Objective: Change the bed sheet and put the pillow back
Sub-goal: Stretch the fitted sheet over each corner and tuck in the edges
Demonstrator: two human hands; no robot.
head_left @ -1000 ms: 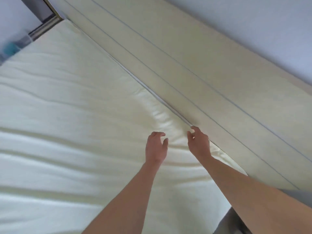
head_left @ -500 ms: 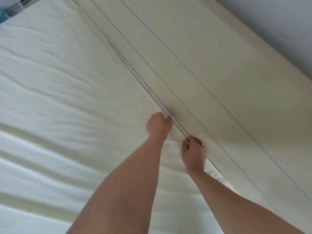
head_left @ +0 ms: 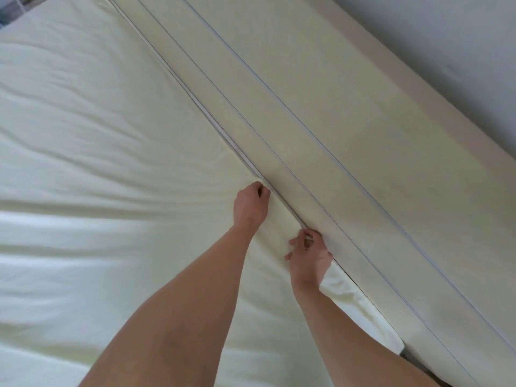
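A pale cream bed sheet covers the mattress, with long creases running toward my hands. My left hand is curled on the sheet's edge right at the gap beside the padded headboard. My right hand sits a little nearer to me along the same gap, its fingers bent and pinching the sheet edge there. Below my right wrist the sheet's corner bulges over the mattress edge. No pillow is in view.
The cream headboard with thin piping lines runs diagonally from top left to bottom right. A grey wall rises behind it. A bit of dark furniture or clutter shows at the top left corner.
Both hands went from hovering open above the sheet to the gap at the headboard and closed on the sheet's edge. My view shifted closer to the headboard.
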